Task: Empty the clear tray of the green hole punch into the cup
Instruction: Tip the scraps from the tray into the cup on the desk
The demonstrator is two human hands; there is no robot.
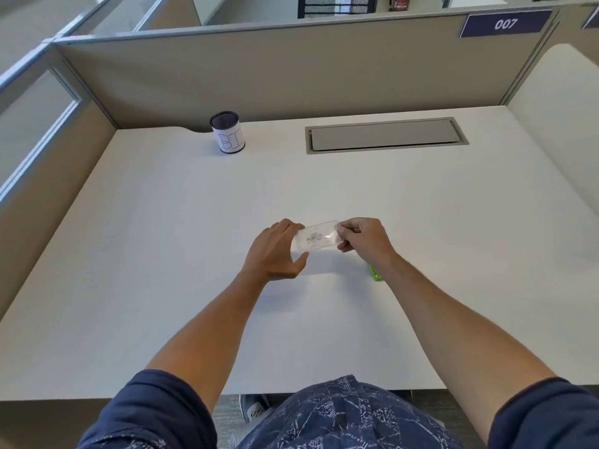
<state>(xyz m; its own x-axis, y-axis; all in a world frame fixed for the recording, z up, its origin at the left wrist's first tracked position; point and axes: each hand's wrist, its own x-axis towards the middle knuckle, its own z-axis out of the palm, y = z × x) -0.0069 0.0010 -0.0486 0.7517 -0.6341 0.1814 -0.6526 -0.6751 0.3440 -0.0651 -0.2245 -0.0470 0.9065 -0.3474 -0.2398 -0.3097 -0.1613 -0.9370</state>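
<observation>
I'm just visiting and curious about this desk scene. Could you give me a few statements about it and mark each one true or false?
1. Both hands hold the clear tray. True: the left hand and the right hand grip its ends.
2. The tray is over the cup. False: the cup stands far back on the desk, apart from the tray.
3. The tray has bits inside. True.
4. The green hole punch sits beside the cup. False: it lies on the desk by the right wrist.
5. The cup lies on its side. False: it stands upright.

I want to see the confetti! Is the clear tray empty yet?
Not empty. Small paper bits still show through the clear tray, held between the left hand and right hand.
</observation>
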